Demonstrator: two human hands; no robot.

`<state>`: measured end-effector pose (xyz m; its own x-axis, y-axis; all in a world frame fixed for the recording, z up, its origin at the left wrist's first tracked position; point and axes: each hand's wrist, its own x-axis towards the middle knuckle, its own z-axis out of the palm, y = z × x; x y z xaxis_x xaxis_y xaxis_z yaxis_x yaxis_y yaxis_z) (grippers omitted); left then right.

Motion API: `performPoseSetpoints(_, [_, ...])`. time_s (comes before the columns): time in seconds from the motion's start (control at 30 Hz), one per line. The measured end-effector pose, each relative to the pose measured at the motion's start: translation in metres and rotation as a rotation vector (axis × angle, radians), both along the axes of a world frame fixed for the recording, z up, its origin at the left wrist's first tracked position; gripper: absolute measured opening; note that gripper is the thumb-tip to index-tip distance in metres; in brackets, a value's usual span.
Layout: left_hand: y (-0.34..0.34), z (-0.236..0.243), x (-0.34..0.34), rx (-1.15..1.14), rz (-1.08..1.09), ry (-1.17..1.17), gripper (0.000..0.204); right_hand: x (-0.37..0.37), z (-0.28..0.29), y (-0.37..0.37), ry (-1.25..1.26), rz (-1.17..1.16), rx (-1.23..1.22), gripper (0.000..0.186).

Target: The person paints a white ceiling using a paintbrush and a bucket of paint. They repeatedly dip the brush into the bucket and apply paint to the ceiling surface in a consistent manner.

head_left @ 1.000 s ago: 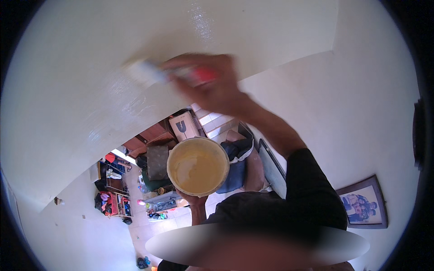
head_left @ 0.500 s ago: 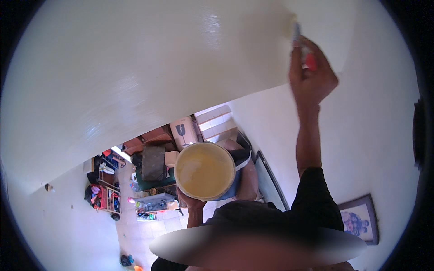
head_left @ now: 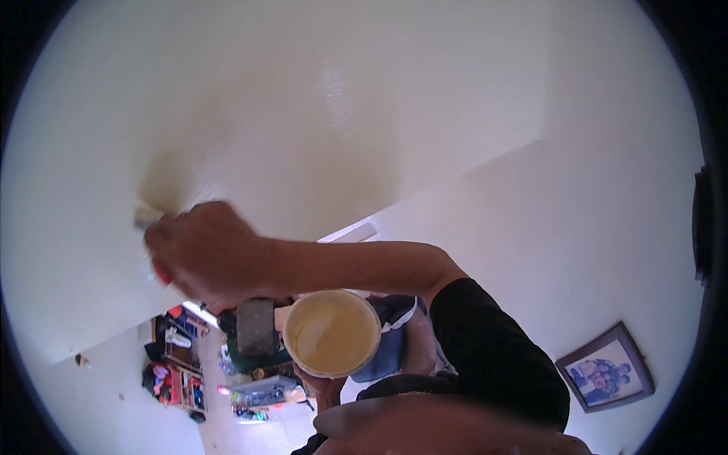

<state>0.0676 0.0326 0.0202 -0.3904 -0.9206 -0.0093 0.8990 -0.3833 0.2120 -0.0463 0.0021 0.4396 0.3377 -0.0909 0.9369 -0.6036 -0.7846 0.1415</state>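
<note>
My right hand [head_left: 208,254] is closed round a paintbrush, with part of its red handle [head_left: 161,273] showing below the fingers. The brush head [head_left: 145,218] is against or very close to a broad pale surface [head_left: 455,76] that bears wet, glossy streaks. Low in the middle, my left hand [head_left: 322,385] grips a round bucket [head_left: 334,374] at its near side; most of the fingers are hidden beneath it. Cream-yellow paint [head_left: 334,330] lies inside. My right forearm crosses above the bucket's far rim.
A framed picture [head_left: 608,368] hangs on the right wall [head_left: 485,220]. Below, at left, stand a rack of clothes and goods [head_left: 178,364], a dark cushion-like block [head_left: 256,327] and a grey table [head_left: 265,393] with small items. A dark object [head_left: 701,227] is at the far right edge.
My right hand has swept the paintbrush from the upper right across to the left and lower. The bucket in my left hand has shifted slightly down in view.
</note>
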Motion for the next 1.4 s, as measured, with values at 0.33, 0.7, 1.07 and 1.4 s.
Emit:
performPoseSetpoints(0.33, [-0.015, -0.01, -0.001, 0.022, 0.042, -0.172, 0.086, -0.273, -0.012, 0.099, -0.892, -0.258, -0.167, 0.019])
performPoseSetpoints(0.7, [-0.021, -0.019, -0.019, 0.037, -0.033, -0.309, 0.085, -0.229, -0.145, 0.162, -0.346, -0.171, 0.355, 0.023])
performPoseSetpoints(1.07, [-0.024, -0.018, -0.03, 0.04, -0.099, -0.376, 0.084, -0.149, -0.242, 0.121, -0.121, -0.089, 0.842, 0.028])
performPoseSetpoints(1.4, [-0.018, -0.027, -0.041, 0.06, -0.124, -0.378, 0.083, -0.141, -0.279, 0.103, 0.128, -0.194, 0.932, 0.031])
